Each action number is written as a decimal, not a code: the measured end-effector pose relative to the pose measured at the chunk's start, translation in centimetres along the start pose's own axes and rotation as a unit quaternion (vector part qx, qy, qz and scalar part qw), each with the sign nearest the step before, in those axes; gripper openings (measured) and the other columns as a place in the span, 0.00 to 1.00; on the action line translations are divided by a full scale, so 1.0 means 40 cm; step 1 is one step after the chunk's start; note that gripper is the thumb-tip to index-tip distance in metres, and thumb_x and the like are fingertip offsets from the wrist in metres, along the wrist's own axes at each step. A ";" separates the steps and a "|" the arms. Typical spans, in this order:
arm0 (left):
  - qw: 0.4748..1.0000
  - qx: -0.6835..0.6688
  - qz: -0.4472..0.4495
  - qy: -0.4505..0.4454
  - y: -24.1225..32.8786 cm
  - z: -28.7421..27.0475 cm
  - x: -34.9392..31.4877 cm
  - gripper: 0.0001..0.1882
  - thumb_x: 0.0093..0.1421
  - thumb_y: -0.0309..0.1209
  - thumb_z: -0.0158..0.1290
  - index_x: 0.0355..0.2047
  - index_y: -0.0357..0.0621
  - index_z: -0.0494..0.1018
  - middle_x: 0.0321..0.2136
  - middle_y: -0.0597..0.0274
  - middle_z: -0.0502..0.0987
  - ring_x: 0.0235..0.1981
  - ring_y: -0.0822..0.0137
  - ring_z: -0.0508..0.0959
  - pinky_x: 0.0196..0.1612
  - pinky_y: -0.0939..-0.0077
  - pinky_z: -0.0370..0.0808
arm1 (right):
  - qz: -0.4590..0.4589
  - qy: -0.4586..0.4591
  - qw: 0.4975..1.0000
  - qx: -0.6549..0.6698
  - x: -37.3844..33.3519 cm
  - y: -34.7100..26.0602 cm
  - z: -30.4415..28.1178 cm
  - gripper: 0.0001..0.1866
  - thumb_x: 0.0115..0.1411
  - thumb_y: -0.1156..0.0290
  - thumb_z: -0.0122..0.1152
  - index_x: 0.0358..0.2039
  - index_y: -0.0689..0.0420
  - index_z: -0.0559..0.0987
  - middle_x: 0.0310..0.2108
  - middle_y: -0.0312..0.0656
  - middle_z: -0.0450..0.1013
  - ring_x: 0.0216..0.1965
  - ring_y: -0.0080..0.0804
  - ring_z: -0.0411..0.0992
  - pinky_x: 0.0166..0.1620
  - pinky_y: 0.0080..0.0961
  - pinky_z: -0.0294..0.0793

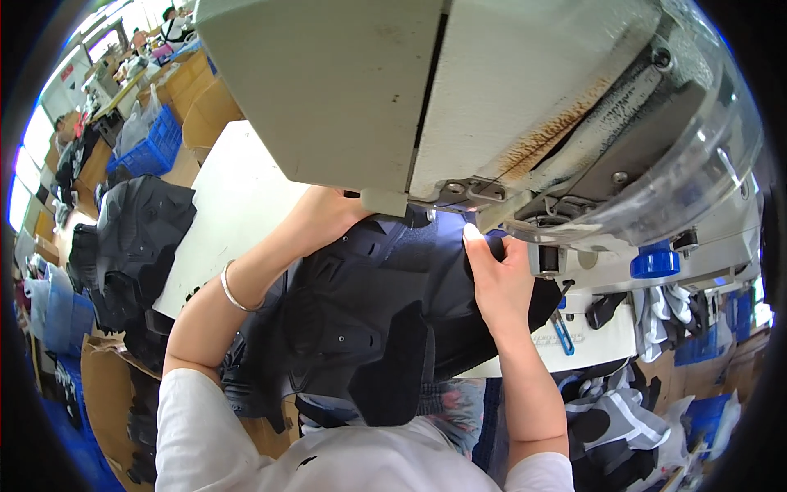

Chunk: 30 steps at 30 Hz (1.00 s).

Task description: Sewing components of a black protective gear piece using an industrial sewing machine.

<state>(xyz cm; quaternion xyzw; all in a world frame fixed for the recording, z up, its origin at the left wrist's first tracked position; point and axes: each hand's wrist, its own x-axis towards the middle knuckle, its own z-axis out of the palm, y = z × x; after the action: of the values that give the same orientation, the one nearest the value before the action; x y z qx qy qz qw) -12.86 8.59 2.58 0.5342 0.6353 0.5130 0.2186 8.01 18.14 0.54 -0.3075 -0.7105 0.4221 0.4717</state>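
At the far left, a dark pile [147, 238] sits beside the pale worktop [221, 213], apart from the left hand. Next comes the left hand [332, 215], its wrist wearing a bangle [230, 289]; it reaches up and rightward to the far left part of the black piece [352, 299]. Its fingers pass behind the sewing machine [328, 98], so I cannot tell whether they grip or lie flat.

The piece lies between the two forearms, its far end under the machine and its near end hanging toward the lap. Its long axis runs away from the body, leaning a little rightward at the far end. The lit patch below the machine is right of the left hand and just left of the right thumb; of what shows, that thumb is nearest.

The right hand [504, 283] is at the piece's far right side, thumb stretched forward on it, fingers partly curled; whether it pinches the cloth I cannot tell. Farther right, a blue cutter [563, 334] lies on the worktop, near the right forearm.
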 end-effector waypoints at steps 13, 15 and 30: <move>0.993 -0.096 -0.064 -0.003 -0.007 0.019 0.004 0.15 0.61 0.34 0.56 0.43 0.35 0.78 0.40 0.60 0.80 0.41 0.71 0.76 0.46 0.77 0.72 | 0.005 -0.046 0.997 -0.069 0.019 0.001 -0.035 0.29 0.50 0.45 0.66 0.29 0.64 0.75 0.27 0.38 0.73 0.32 0.23 0.69 0.39 0.18 0.69; 0.992 -0.096 -0.084 -0.013 -0.007 0.016 0.002 0.15 0.61 0.34 0.56 0.44 0.35 0.78 0.39 0.60 0.80 0.41 0.73 0.75 0.45 0.78 0.72 | 0.032 -0.053 0.995 -0.073 0.018 -0.009 -0.036 0.30 0.50 0.46 0.68 0.32 0.65 0.73 0.30 0.40 0.73 0.34 0.23 0.70 0.40 0.18 0.69; 0.897 -0.244 -0.336 -0.153 -0.014 -0.029 0.063 0.21 0.62 0.32 0.53 0.54 0.37 0.71 0.50 0.56 0.76 0.47 0.70 0.77 0.48 0.76 0.75 | 0.058 -0.131 0.977 -0.156 0.007 -0.037 -0.058 0.32 0.46 0.57 0.74 0.44 0.64 0.71 0.31 0.49 0.76 0.34 0.41 0.76 0.42 0.31 0.73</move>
<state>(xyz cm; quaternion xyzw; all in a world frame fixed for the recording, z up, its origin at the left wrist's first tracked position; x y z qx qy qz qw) -14.91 10.44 3.21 0.2910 0.5906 0.4603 0.5955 10.02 18.42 2.45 -0.3602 -0.8042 0.3689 0.2957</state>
